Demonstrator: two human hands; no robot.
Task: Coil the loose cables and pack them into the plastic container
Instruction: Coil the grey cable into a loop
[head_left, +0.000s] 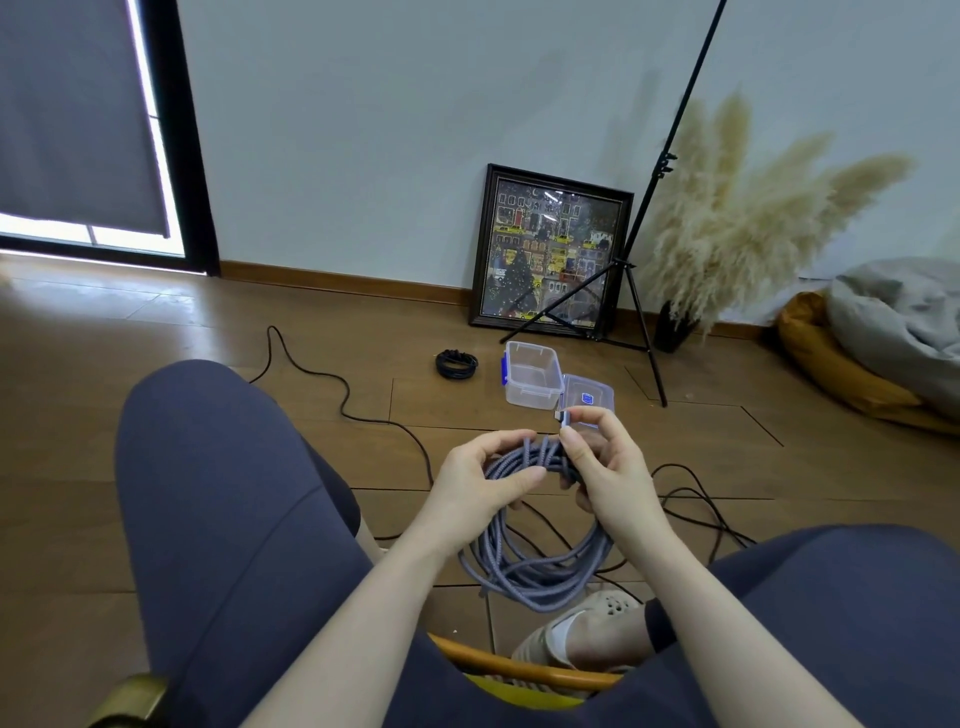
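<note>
A grey braided cable (540, 577) hangs in a coil of several loops between my knees. My left hand (483, 480) grips the top of the coil. My right hand (605, 462) pinches the cable's plug end above the bundle, fingers curled round the strands. The clear plastic container (532, 375) with blue clips stands open on the floor beyond my hands, with its lid (589, 400) lying beside it on the right. A small coiled black cable (456, 364) lies left of the container. Loose black cables trail over the floor: one (332, 382) at the left, another (696, 496) at the right.
A framed picture (550, 254) leans on the wall behind the container. A black tripod stand (631, 291) has its legs spread beside it. Pampas grass (737, 218) in a dark vase and a cushion pile (883, 338) sit at the right. I sit on a wooden chair (519, 667).
</note>
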